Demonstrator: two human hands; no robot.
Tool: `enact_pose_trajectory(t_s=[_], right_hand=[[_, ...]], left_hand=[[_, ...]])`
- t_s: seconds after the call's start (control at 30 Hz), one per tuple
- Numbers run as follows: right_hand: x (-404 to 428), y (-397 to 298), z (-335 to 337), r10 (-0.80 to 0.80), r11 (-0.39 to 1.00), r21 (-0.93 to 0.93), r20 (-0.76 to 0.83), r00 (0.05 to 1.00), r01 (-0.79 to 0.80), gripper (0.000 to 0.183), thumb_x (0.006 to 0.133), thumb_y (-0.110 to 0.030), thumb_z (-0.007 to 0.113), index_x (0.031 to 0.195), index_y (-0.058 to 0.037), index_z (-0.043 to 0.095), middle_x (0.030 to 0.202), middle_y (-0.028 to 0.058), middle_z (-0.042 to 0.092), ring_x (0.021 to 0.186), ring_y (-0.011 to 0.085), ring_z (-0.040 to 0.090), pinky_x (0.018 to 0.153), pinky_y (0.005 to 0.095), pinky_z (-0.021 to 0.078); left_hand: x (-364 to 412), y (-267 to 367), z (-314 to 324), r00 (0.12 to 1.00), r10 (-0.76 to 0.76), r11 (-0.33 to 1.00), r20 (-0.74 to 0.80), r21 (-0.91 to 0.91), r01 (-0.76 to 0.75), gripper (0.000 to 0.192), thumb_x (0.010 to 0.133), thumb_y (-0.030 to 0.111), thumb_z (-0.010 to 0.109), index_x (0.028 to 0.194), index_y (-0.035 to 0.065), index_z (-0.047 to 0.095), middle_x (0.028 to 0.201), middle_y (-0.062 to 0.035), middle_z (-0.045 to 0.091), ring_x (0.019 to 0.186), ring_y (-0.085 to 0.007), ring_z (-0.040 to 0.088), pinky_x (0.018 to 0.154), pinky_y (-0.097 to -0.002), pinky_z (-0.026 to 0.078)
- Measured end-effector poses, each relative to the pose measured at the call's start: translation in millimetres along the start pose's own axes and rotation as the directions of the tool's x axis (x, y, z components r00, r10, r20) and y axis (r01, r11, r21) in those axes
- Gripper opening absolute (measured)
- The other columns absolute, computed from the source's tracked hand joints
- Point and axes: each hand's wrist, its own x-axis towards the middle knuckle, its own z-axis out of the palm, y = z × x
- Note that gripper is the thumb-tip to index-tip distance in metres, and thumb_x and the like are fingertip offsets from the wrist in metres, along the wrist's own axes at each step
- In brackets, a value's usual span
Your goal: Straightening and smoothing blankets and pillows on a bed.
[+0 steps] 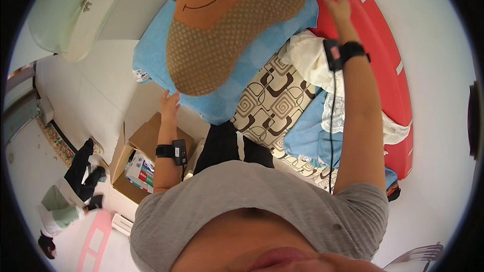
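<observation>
A large brown plush cushion (215, 45) with an orange smiling animal face lies across a light blue blanket (227, 102) before me. My left hand (169, 102) hovers at the lower left end of the cushion, fingers apart, with nothing seen in it. My right hand (339, 10) is raised over the red padded panel (372, 45), blurred, its fingers spread and holding nothing. Under the right forearm a cream lace-edged cloth (308, 54) is bunched. Its lower part overlaps a blue cloth (306, 136) on the bed's spiral-patterned cover (278, 100).
An open cardboard box (123, 181) with packages inside stands at my left. Farther left is another person (62, 207) in a pale green and white top. A cable (332, 121) runs along my right arm from a wrist-strapped device (333, 54). A white wall (435, 83) bounds the right side.
</observation>
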Motion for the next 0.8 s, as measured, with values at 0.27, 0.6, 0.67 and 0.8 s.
enact_pose_trajectory(t_s=[0.27, 0.6, 0.67, 0.8], right_hand=[[-86.3, -23.7, 73.9, 0.28, 0.822, 0.322, 0.49, 0.825, -0.47, 0.088, 0.065, -0.043, 0.066, 0.122, 0.012, 0.025, 0.115, 0.0265, 0.044, 0.107, 0.0341, 0.045, 0.089, 0.037, 0.035], [-77.9, -77.4, 91.4, 0.406, 0.145, 0.531, 0.737, 0.539, -0.835, 0.074, 0.071, -0.033, 0.066, 0.124, 0.0009, 0.026, 0.121, 0.0168, 0.036, 0.103, 0.032, 0.043, 0.084, 0.0411, 0.0362], [-74.4, -85.4, 94.5, 0.405, 0.12, 0.51, 0.758, 0.511, -0.852, 0.066, 0.072, -0.027, 0.066, 0.121, -0.0008, 0.031, 0.118, 0.0158, 0.04, 0.1, 0.0309, 0.045, 0.08, 0.0409, 0.0378], [-77.0, -73.5, 88.5, 0.428, 0.199, 0.752, 0.511, 0.746, -0.629, 0.044, 0.071, -0.007, 0.057, 0.111, -0.0026, 0.04, 0.106, 0.0131, 0.049, 0.089, 0.0265, 0.048, 0.071, 0.0395, 0.0401]], left_hand=[[74.6, 11.2, 10.2, 0.891, 0.452, 0.844, 0.051, 0.301, -0.445, 0.061, 0.077, 0.026, 0.059, 0.126, 0.0015, 0.032, 0.122, -0.021, 0.037, 0.114, -0.0267, 0.035, 0.093, -0.0349, 0.029], [92.0, 53.9, 49.3, 0.93, 0.276, 0.915, 0.242, 0.23, -0.331, 0.064, 0.069, 0.027, 0.067, 0.118, -0.0027, 0.037, 0.11, -0.016, 0.049, 0.097, -0.0241, 0.05, 0.079, -0.033, 0.042], [89.1, 54.5, 54.2, 0.907, 0.306, 0.919, 0.288, 0.16, -0.361, 0.061, 0.067, 0.018, 0.07, 0.115, -0.0027, 0.039, 0.107, -0.0154, 0.051, 0.095, -0.0227, 0.052, 0.078, -0.032, 0.043], [63.9, 60.6, 40.9, 0.87, 0.366, 0.873, 0.331, 0.202, -0.444, 0.059, 0.067, 0.015, 0.069, 0.115, -0.0029, 0.039, 0.106, -0.0157, 0.052, 0.095, -0.0223, 0.052, 0.078, -0.0323, 0.043]])
